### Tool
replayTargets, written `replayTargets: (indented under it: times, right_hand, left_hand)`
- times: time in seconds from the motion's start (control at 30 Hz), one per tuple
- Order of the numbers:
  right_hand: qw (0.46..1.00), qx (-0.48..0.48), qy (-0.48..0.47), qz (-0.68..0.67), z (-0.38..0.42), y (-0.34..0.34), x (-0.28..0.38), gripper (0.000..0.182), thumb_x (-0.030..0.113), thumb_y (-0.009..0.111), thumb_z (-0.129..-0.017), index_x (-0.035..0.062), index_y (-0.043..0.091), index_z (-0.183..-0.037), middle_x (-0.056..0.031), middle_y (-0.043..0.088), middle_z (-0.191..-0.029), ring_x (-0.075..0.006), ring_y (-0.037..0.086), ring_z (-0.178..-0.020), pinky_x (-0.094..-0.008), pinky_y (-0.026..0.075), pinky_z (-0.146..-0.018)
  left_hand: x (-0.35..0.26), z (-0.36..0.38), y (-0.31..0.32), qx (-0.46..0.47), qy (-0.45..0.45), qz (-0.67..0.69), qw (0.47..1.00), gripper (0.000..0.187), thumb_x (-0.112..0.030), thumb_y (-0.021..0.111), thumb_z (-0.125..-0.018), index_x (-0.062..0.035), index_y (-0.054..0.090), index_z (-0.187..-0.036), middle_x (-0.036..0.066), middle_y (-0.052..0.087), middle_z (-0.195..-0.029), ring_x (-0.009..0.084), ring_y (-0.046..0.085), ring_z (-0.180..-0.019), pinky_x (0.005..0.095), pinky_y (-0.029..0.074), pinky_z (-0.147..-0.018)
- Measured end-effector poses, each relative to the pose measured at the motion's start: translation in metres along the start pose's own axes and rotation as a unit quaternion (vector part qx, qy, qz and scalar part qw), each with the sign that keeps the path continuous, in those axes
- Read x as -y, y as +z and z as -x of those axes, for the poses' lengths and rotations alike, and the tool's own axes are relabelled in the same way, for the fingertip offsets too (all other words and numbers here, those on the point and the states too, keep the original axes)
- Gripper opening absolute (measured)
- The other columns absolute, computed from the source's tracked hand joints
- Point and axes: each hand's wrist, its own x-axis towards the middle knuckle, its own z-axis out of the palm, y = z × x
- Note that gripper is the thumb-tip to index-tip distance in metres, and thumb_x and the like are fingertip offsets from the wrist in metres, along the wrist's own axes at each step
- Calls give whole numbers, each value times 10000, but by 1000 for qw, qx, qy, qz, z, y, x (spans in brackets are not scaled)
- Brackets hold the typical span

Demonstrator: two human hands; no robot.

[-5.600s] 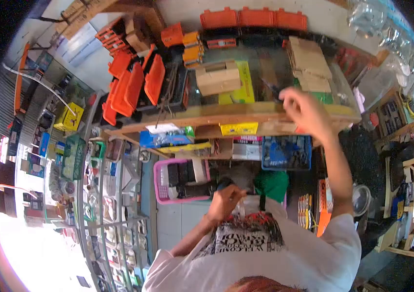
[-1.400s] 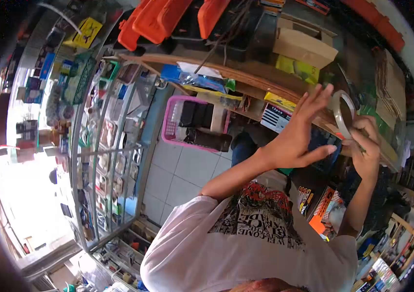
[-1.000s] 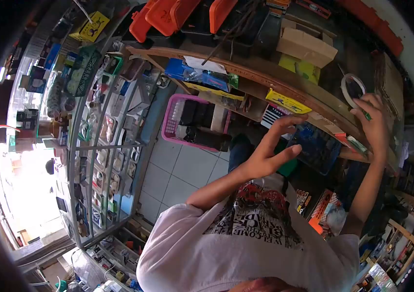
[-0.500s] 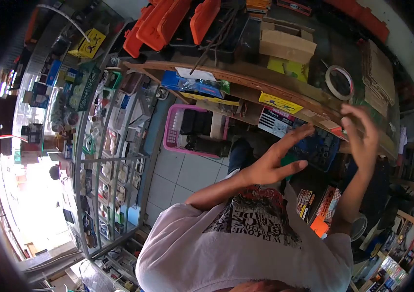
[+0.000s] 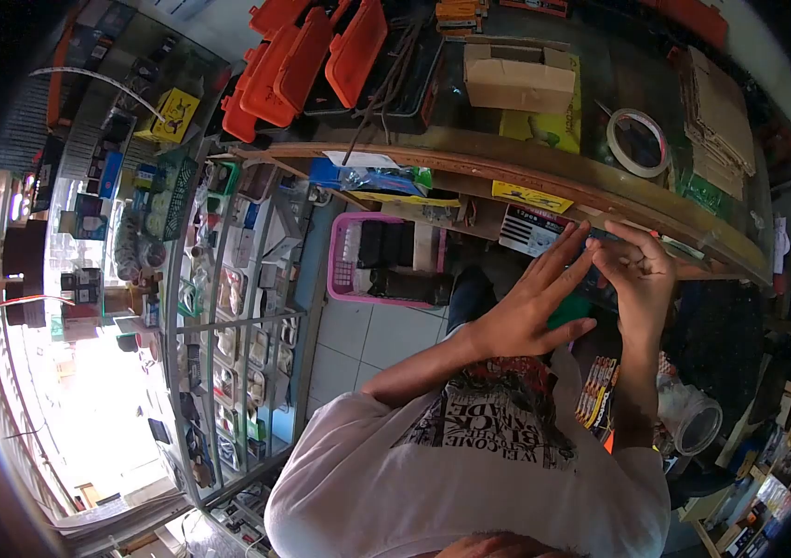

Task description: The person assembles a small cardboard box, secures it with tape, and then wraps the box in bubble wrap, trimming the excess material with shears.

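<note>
My left hand (image 5: 530, 316) is raised in front of my chest, fingers stretched out and close together, thumb apart. Its fingertips meet those of my right hand (image 5: 639, 279) near the counter edge. The right hand's fingers are curled in a pinch at that spot; whether something small is between them is hidden. Just behind the left fingers is a flat pack with dark bars printed on it (image 5: 524, 232). On the glass counter top above the hands lie a roll of tape (image 5: 615, 149), an open cardboard box (image 5: 518, 84) and a yellow-green box (image 5: 544, 130).
Orange-lidded cases (image 5: 303, 70) stand on the counter at upper left. A pink basket (image 5: 334, 265) with dark items sits below it. Glass shelves (image 5: 237, 325) of small goods run along the left. Flattened cardboard (image 5: 719, 112) and a clear jar (image 5: 698, 426) are at right.
My hands were apart; the right hand has come down and left, curling its fingers, and now meets the left fingertips. The left hand's fingers have straightened and tilted upward.
</note>
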Motion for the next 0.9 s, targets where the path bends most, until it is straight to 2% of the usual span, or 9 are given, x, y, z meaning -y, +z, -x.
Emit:
replayTargets:
  times: [0.1, 0.3, 0.43, 0.53, 0.7, 0.73, 0.8, 0.87, 0.9]
  right_hand:
    - [1000, 0, -10, -23, 0, -3, -4, 314, 20, 787, -883, -12, 670, -1173, -91, 766, -966, -90, 712, -847, -196, 505, -631]
    - [999, -16, -22, -30, 0, 2, 3, 235, -61, 771, -863, -39, 651, -1065, -104, 753, -949, -126, 727, -853, -235, 582, -753]
    - [998, -28, -56, -14, -4, -2, 9, 208, -79, 766, -859, -39, 642, -1022, -115, 745, -947, -138, 728, -870, -255, 593, -810]
    - [993, -42, -114, 12, -11, -9, 19, 204, -81, 774, -854, -33, 642, -1001, -95, 726, -909, -122, 713, -846, -247, 582, -788]
    - [986, -61, -154, 17, -28, -8, 66, 198, -68, 780, -857, -27, 637, -988, -83, 717, -914, -105, 699, -852, -228, 568, -774]
    - [984, -67, -165, 6, -32, -5, 74, 200, -69, 780, -857, -27, 636, -989, -81, 716, -913, -103, 698, -853, -228, 567, -773]
    - [975, -72, -211, 3, -44, -9, 80, 218, -60, 780, -860, -30, 644, -1028, -86, 724, -936, -109, 700, -864, -234, 562, -789]
    - [977, -87, -197, 8, -56, -10, 93, 232, -50, 778, -865, -30, 651, -1058, -89, 730, -952, -112, 700, -875, -238, 558, -802]
    - [977, -96, -190, 9, -61, -12, 98, 240, -45, 778, -867, -31, 655, -1073, -91, 733, -961, -114, 700, -881, -241, 557, -809]
  left_hand:
    - [2, 2, 1, -3, 0, -6, 1000, 927, -224, 747, -915, -76, 182, -1635, 261, 110, -1679, 439, 125, -1558, 521, 200, -1238]
    - [0, 2, -2, 4, -19, -4, 1000, 933, -221, 746, -910, -58, 180, -1633, 255, 134, -1676, 428, 138, -1558, 511, 204, -1238]
    - [-3, -10, -4, 6, -12, -26, 1000, 926, -221, 739, -913, -45, 182, -1631, 241, 149, -1677, 416, 147, -1559, 500, 194, -1241]
    - [-4, -31, -11, 6, 17, -85, 996, 896, -264, 720, -930, -54, 201, -1629, 227, 184, -1672, 414, 167, -1554, 525, 207, -1228]
    - [-24, -77, -43, 2, 76, -221, 972, 892, -334, 719, -920, -62, 236, -1619, 226, 228, -1656, 421, 216, -1535, 552, 221, -1213]
    - [-30, -85, -50, -16, 95, -244, 965, 880, -310, 732, -909, -54, 261, -1607, 236, 270, -1636, 433, 249, -1516, 542, 237, -1208]
    - [-33, -102, -64, -57, 96, -209, 971, 837, -323, 711, -915, -32, 300, -1584, 265, 278, -1614, 464, 254, -1497, 561, 241, -1196]
    - [-29, -116, -81, -110, 105, -180, 972, 785, -319, 699, -919, -18, 348, -1554, 279, 326, -1575, 474, 278, -1480, 558, 255, -1183]
    - [-25, -122, -91, -127, 112, -224, 960, 773, -317, 698, -921, -18, 358, -1547, 270, 344, -1564, 471, 287, -1475, 566, 255, -1182]
